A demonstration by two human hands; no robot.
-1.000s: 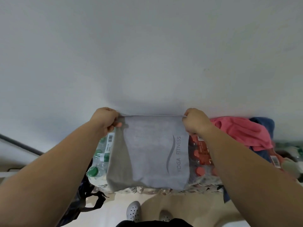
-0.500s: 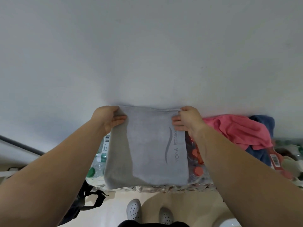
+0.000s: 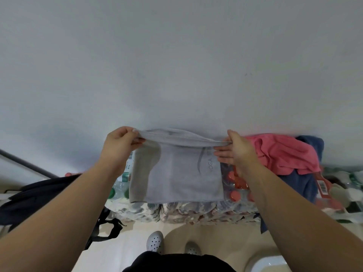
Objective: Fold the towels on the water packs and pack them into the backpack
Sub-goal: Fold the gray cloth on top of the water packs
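Note:
A grey towel (image 3: 176, 173) with a printed logo lies half-folded on the shrink-wrapped water packs (image 3: 196, 212) against the wall. My left hand (image 3: 119, 143) pinches its far left corner and my right hand (image 3: 233, 149) pinches the far right corner, and the far edge is lifted off the packs between them. A pink towel (image 3: 280, 152) and a blue towel (image 3: 300, 183) lie crumpled on the packs to the right. The dark backpack (image 3: 35, 195) sits at the left, partly behind my left forearm.
A plain white wall (image 3: 176, 65) rises directly behind the packs. Bottles with green caps (image 3: 117, 190) and red caps (image 3: 234, 193) show under the towel's sides. My two shoes (image 3: 155, 241) stand on the beige floor close to the packs.
Both hands have taken the towel's far edge and raised it off the packs, toward me. Before, it lay flat under my hands.

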